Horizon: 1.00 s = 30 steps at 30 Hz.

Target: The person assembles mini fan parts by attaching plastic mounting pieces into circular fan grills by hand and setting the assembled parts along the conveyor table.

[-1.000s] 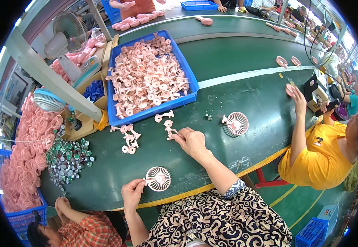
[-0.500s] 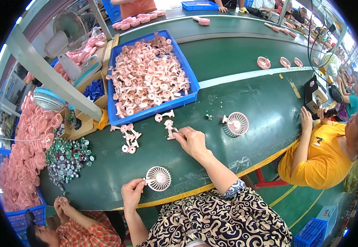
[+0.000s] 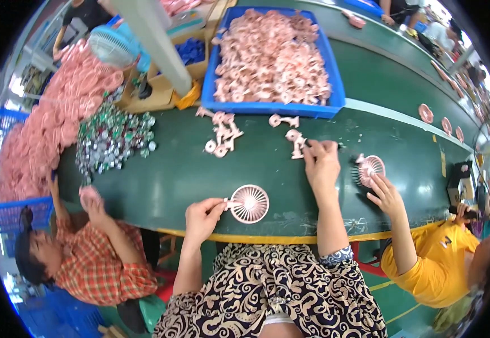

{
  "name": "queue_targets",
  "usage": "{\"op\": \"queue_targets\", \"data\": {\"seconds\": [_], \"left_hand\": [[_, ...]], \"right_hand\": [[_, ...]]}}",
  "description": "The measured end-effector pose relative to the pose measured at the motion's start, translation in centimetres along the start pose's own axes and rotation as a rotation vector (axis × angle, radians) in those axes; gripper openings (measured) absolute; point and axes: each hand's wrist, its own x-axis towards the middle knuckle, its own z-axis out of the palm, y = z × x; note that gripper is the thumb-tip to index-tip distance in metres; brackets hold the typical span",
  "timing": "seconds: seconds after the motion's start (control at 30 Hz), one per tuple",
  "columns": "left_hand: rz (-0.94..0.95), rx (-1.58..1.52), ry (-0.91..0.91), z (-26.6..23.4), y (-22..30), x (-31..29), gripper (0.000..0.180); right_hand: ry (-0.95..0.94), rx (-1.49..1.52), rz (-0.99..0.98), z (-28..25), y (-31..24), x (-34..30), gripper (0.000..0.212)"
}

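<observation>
One pink fan grille (image 3: 250,204): left hand (image 3: 201,221) is pinching its stem (image 3: 232,204). One bracket (image 3: 297,144), nearer the blue tray (image 3: 267,108): right hand (image 3: 324,167) is resting beside it, grip unclear.

The green surface (image 3: 290,211) is showing scuffs toward its right front, and a yellow strip (image 3: 290,239) is running along its near edge. A blue tray (image 3: 267,108) heaped with pink parts is resting at the back. A loose cluster of pink brackets (image 3: 220,118) is lying in front of its left corner, a single bracket (image 3: 287,120) is lying near its front rim, and a separate bracket (image 3: 297,147) is lying just nearer the front. A mound of green and silver components (image 3: 112,141) is occupying the left. A pink grille (image 3: 373,166) is lying at the right, partly covered. Near the front, a pale round grille (image 3: 249,204) is appearing; its contact with the surface is not showing clearly.
</observation>
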Motion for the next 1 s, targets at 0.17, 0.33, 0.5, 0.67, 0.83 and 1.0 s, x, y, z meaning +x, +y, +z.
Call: {"op": "queue_targets", "data": {"seconds": [0.17,0.33,0.5,0.67,0.83,1.0], "left_hand": [[0.096,0.003,-0.011,0.3,0.3,0.2,0.013],[0.112,0.017,-0.033,-0.1,0.2,0.1,0.011],[0.092,-0.029,-0.030,0.3,0.1,-0.1,0.008],[0.217,0.135,0.023,0.2,0.8,-0.4,0.008],[0.195,0.164,-0.007,0.4,0.8,-0.5,0.008],[0.176,0.192,-0.024,0.4,0.8,-0.6,0.007]], "right_hand": [[-0.080,0.021,0.009,-1.3,0.5,0.7,0.024],[-0.211,0.052,0.163,-2.7,1.3,0.7,0.030],[-0.188,0.074,0.281,-4.7,0.5,-0.3,0.031],[-0.408,0.369,0.124,-5.5,-5.6,-4.9,0.027],[-0.457,0.417,-0.218,-4.5,-9.6,-8.5,0.028],[-0.391,0.237,-0.350,-2.5,-9.3,-9.2,0.034]]}}
